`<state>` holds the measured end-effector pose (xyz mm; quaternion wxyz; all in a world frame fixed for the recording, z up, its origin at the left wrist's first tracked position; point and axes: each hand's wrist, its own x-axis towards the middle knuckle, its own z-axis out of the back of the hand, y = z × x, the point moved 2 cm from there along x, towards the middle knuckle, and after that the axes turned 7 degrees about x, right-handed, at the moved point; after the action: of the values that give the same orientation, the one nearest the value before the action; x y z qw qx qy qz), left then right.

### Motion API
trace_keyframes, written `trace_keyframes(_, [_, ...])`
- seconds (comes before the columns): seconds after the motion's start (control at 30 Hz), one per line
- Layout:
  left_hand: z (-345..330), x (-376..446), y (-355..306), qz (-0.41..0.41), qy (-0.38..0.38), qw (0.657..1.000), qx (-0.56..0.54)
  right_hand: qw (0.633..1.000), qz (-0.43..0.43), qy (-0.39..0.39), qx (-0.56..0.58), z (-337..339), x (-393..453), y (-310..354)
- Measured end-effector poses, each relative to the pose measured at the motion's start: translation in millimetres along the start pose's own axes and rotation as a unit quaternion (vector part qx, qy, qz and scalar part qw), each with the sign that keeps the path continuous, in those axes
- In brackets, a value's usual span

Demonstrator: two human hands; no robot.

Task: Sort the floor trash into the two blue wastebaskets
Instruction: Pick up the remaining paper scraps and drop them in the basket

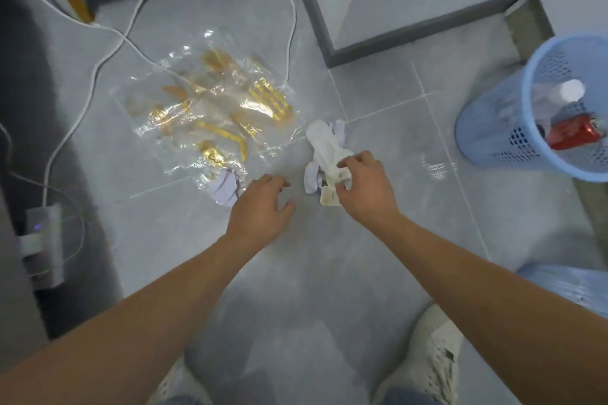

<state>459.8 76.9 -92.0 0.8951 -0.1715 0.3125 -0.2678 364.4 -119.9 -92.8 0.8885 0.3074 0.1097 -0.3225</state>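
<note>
Crumpled white tissue and wrapper scraps (324,148) lie on the grey floor tiles in the middle of the view. My right hand (365,186) rests on their near end, its fingers curled round the white paper. My left hand (263,204) hovers just left of the pile, fingers loosely bent, holding nothing. A heap of clear plastic wrappers with gold print (210,115) lies further left. One blue wastebasket (493,128) stands at the right, with a red can (575,133) and white rubbish inside. A second blue rim (572,286) shows at the lower right edge.
A white cable (95,72) loops across the floor behind the wrappers to a power strip (41,240) at the left. A grey wall corner (325,43) juts in at the top. My two light shoes (431,352) stand at the bottom.
</note>
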Motion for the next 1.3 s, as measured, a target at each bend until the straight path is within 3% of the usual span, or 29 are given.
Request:
trace_keyframes(0.23, [-64,71,-25,0.03,-0.035,0.997,-0.06,0.996,-0.066,-0.034,0.051,-26,71,-15])
trace_keyframes(0.5, [-79,80,-17,0.022,-0.04,0.996,-0.071,0.987,-0.074,-0.044,0.139,-21,63,-39])
trace_keyframes(0.63, [-66,68,-9,0.035,-0.066,0.996,-0.057,0.985,-0.076,-0.106,0.109,-5,44,-60])
trace_keyframes(0.83, [-56,61,-9,0.056,-0.083,0.995,-0.03,0.982,-0.141,-0.108,0.066,3,24,-92])
trace_keyframes(1.13, [-51,102,-35,-0.025,-0.121,0.992,-0.039,0.995,-0.016,-0.096,-0.023,-13,54,-71])
trace_keyframes(1.3, [-42,121,-51,-0.047,-0.121,0.991,-0.036,0.997,-0.049,-0.058,0.003,-12,63,-88])
